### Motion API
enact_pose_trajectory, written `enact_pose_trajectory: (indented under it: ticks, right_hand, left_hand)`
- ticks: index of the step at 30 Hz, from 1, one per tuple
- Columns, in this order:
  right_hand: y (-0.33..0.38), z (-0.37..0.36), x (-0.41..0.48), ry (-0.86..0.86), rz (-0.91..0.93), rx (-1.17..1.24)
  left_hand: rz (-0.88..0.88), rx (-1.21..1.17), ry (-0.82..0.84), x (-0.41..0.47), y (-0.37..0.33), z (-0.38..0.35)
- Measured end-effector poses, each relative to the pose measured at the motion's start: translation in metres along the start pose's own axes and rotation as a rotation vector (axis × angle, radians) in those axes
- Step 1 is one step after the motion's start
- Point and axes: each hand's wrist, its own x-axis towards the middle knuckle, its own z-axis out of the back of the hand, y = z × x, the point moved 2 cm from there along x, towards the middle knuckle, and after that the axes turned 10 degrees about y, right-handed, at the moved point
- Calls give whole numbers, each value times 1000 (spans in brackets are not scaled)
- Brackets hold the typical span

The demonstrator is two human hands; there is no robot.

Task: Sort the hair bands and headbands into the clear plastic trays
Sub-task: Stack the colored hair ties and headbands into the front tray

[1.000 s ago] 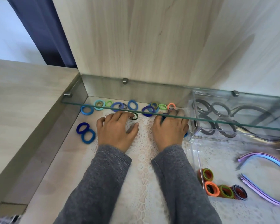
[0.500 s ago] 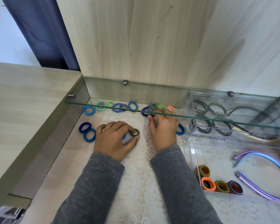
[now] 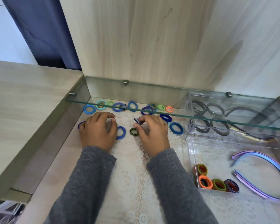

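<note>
On my feed the right hand (image 3: 153, 135) pinches a dark striped hair band (image 3: 138, 121) between thumb and forefinger, just beyond a green-and-black band (image 3: 134, 131) lying flat on the lace mat (image 3: 132, 175). The left hand (image 3: 98, 130) sits curled beside a blue band (image 3: 121, 133); I can't tell if it holds anything. A row of bands (image 3: 132, 106) lies under the glass shelf (image 3: 152, 94). The near clear tray (image 3: 191, 152) holds four bands on edge (image 3: 205, 181) and purple headbands (image 3: 265, 160)
</note>
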Motion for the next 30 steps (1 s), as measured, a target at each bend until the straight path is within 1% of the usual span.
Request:
enact_pose_trajectory:
  ticks: [2, 4, 12, 18, 22, 27, 30]
  right_hand:
    - [1, 0, -2, 32, -7, 8]
    - [4, 1, -4, 51, 0, -37]
    - [7, 1, -8, 33, 17, -200]
    - [12, -2, -9, 79, 44, -330]
    - [11, -1, -10, 53, 21, -333]
    - [8, -1, -8, 93, -6, -374]
    - [3, 4, -3, 16, -88, -300]
  left_hand:
    - [-9, 15, 6, -1, 0, 0]
    - [-19, 33, 16, -1, 0, 0]
    - [-6, 7, 41, 1, 0, 0]
    - [-2, -4, 42, 1, 0, 1]
    - [-1, 13, 42, 2, 0, 0]
    - [28, 91, 5, 4, 0, 1]
    - [56, 115, -23, 8, -1, 1]
